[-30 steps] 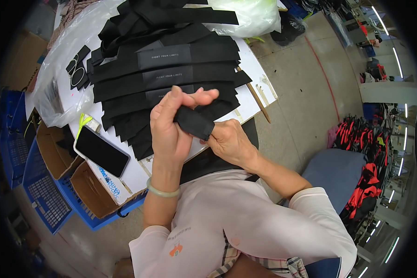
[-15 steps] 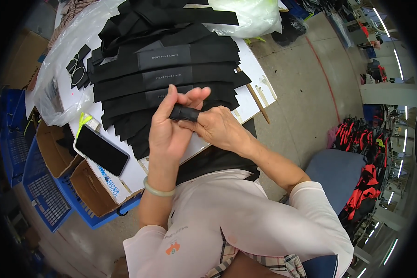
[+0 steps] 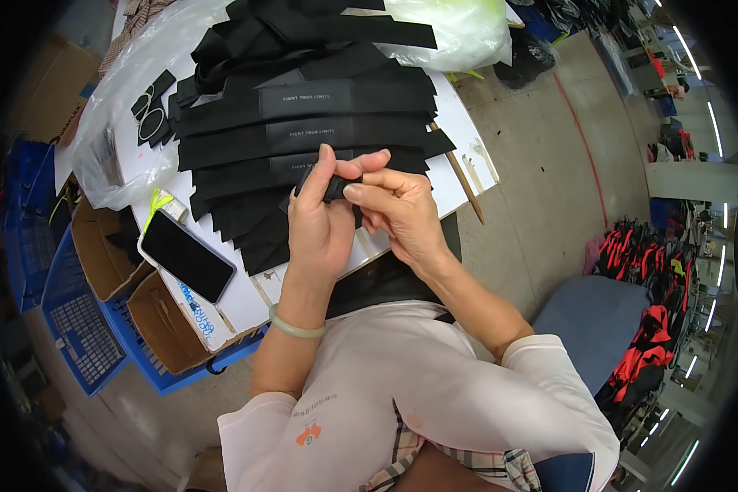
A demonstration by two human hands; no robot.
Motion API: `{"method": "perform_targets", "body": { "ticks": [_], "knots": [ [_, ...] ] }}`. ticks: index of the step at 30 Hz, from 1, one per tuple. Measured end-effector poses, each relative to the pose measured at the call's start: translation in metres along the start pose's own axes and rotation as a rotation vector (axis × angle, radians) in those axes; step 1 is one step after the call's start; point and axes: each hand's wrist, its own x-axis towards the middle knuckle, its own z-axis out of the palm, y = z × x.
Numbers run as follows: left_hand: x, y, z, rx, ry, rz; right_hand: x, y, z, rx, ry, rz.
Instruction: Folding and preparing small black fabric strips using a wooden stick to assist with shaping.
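Note:
Over the near edge of the white table, my left hand (image 3: 323,230) is palm up, with its thumb raised and its fingers curled round a short black fabric strip (image 3: 336,190). My right hand (image 3: 410,215) pinches the right end of that strip between thumb and fingers. Part of the strip is hidden in the left palm and behind the fingers. Just beyond both hands lies an overlapping spread of wide black fabric bands (image 3: 221,152), several with a dark grey printed patch at the middle.
A phone (image 3: 189,256) lies near the table's left edge, below thread snips (image 3: 150,123) on black pieces. Clear plastic bags (image 3: 98,164) drape at the left. A wooden stick (image 3: 470,190) pokes out at right. Blue crates (image 3: 82,336) with cartons (image 3: 168,324) stand below left.
My right hand has turned from a closed fist over the strip's end to a fingertip pinch. The strip sits deeper in the left hand, less of it showing. The view has shifted slightly.

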Motion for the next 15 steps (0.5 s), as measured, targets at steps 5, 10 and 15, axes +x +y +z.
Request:
{"method": "perform_targets", "body": {
  "ticks": [5,10,15],
  "knots": [
    [0.003,-0.006,0.002,-0.078,-0.005,0.164,-0.006,0.010,-0.002,-0.294,0.118,-0.149],
    [0.001,-0.016,0.010,0.100,-0.089,0.352,-0.008,0.018,0.014,-0.455,0.294,-0.444],
    [-0.001,-0.010,0.018,0.090,-0.118,0.347,-0.012,0.010,0.014,-0.452,0.258,-0.533]
  ]
}}
